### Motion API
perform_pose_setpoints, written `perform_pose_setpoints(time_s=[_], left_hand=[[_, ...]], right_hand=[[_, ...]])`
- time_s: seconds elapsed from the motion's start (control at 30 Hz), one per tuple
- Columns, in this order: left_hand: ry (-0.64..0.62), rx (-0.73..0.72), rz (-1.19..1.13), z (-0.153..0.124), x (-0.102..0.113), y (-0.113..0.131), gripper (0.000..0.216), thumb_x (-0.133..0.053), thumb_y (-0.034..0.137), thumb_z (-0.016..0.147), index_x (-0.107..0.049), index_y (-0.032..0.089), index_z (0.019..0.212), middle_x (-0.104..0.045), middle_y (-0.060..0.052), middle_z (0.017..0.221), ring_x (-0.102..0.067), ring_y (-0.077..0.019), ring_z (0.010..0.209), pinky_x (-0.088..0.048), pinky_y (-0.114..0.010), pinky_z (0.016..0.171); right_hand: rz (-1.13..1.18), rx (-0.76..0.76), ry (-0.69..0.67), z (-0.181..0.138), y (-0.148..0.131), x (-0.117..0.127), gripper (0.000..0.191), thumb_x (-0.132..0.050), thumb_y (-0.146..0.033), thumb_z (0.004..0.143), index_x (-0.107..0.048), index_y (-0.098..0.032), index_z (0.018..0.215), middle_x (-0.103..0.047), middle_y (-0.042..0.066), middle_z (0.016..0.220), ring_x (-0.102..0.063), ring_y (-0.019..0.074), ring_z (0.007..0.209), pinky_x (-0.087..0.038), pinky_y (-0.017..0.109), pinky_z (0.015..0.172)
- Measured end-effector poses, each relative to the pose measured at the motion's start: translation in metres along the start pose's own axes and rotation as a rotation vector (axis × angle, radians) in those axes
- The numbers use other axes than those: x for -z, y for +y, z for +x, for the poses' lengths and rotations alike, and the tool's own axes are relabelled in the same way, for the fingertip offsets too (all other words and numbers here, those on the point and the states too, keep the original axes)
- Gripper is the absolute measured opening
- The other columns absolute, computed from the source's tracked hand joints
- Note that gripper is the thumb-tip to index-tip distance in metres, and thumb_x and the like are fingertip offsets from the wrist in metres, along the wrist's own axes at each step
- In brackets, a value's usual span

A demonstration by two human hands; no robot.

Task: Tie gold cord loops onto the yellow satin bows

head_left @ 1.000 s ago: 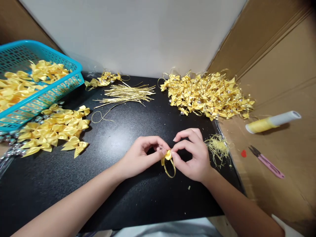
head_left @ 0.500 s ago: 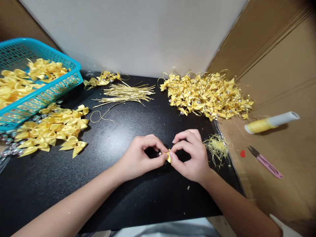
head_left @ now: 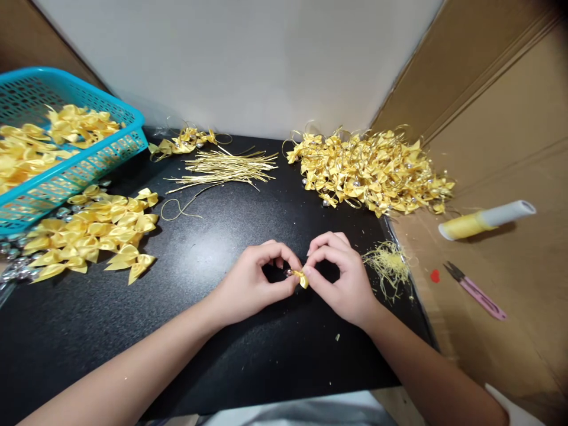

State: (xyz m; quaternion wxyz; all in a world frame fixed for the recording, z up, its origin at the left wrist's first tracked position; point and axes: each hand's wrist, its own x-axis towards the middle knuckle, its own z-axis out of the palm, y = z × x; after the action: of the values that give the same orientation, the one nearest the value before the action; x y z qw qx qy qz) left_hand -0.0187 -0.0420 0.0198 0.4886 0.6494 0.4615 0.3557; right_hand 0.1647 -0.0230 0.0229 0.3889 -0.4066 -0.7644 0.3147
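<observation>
Between my two hands, above the black table (head_left: 213, 367), is a small yellow ribbon bow (head_left: 303, 280). My left hand (head_left: 261, 278) pinches its left side between thumb and forefinger, and a small silvery bell (head_left: 289, 273) pokes out beside those fingertips. From the other side, the thumb and forefinger of my right hand (head_left: 344, 281) are pressed together at the bow's upper right edge. Whatever lies right between these fingertips is too small and covered to make out. Part of the bow is hidden behind the fingers.
A blue basket (head_left: 73, 155) of bows stands left, with loose bows (head_left: 100, 228) and silvery bells (head_left: 18, 260) before it. Gold cords (head_left: 231, 167) lie at the back, beside a heap of finished-looking bows (head_left: 373, 171). Thread scraps (head_left: 390, 266), pink snips (head_left: 481, 297) and a ribbon-wrapped tube (head_left: 488, 220) are right.
My right fingertips have shifted slightly up on the bow, uncovering more of its yellow ribbon. My left hand keeps its pinch in nearly the same place.
</observation>
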Motion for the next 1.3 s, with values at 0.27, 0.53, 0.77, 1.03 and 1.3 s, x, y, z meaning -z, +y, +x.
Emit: perform_pose_setpoints(time_s=[0.27, 0.53, 0.77, 1.03, 1.3], left_hand=[[-0.052, 0.066, -0.283, 0.0043, -0.0007, -0.0013, 0.016, -0.067, 0.019, 0.08, -0.052, 0.018, 0.087, -0.064, 0.001, 0.082, -0.053, -0.011, 0.075, -0.039, -0.026, 0.071], [-0.041, 0.101, -0.353, 0.0057, 0.0006, -0.0016, 0.014, -0.071, 0.021, 0.077, -0.06, 0.017, 0.084, -0.063, 0.0, 0.078, -0.052, -0.0117, 0.072, -0.04, -0.026, 0.069], [0.11, 0.153, -0.224, 0.0032, -0.0022, -0.0024, 0.02, -0.073, 0.028, 0.075, -0.073, 0.017, 0.091, -0.072, -0.005, 0.083, -0.062, -0.0171, 0.076, -0.046, -0.03, 0.07], [0.174, 0.222, -0.234, 0.0031, -0.0027, -0.0014, 0.02, -0.073, 0.034, 0.075, -0.075, 0.016, 0.082, -0.073, -0.005, 0.075, -0.061, -0.0162, 0.067, -0.046, -0.028, 0.064], [0.432, -0.211, 0.304, -0.0015, -0.0008, 0.0, 0.024, -0.069, 0.029, 0.077, -0.066, 0.021, 0.099, -0.066, -0.006, 0.095, -0.058, -0.0183, 0.085, -0.047, -0.031, 0.077]], right_hand=[[0.09, -0.124, -0.016, 0.0008, 0.0016, 0.0006, 0.013, -0.063, -0.014, 0.077, -0.061, -0.02, 0.065, -0.06, 0.002, 0.081, -0.055, 0.0172, 0.084, -0.042, 0.034, 0.079], [0.054, -0.104, -0.034, 0.0011, 0.0019, 0.0004, 0.013, -0.062, -0.013, 0.079, -0.062, -0.02, 0.068, -0.061, 0.001, 0.082, -0.056, 0.0176, 0.084, -0.043, 0.034, 0.078], [-0.122, 0.054, 0.086, -0.002, -0.0027, 0.0022, 0.006, -0.068, -0.025, 0.077, -0.063, -0.021, 0.077, -0.061, 0.003, 0.084, -0.055, 0.0199, 0.085, -0.043, 0.037, 0.078], [-0.148, 0.048, 0.066, -0.0011, -0.0002, -0.0031, 0.006, -0.07, -0.022, 0.079, -0.065, -0.021, 0.075, -0.064, 0.003, 0.082, -0.056, 0.0193, 0.085, -0.043, 0.037, 0.079], [0.167, -0.247, 0.139, -0.0001, 0.006, -0.003, 0.007, -0.067, -0.026, 0.08, -0.064, -0.02, 0.076, -0.068, 0.003, 0.079, -0.063, 0.0171, 0.077, -0.05, 0.034, 0.075]])
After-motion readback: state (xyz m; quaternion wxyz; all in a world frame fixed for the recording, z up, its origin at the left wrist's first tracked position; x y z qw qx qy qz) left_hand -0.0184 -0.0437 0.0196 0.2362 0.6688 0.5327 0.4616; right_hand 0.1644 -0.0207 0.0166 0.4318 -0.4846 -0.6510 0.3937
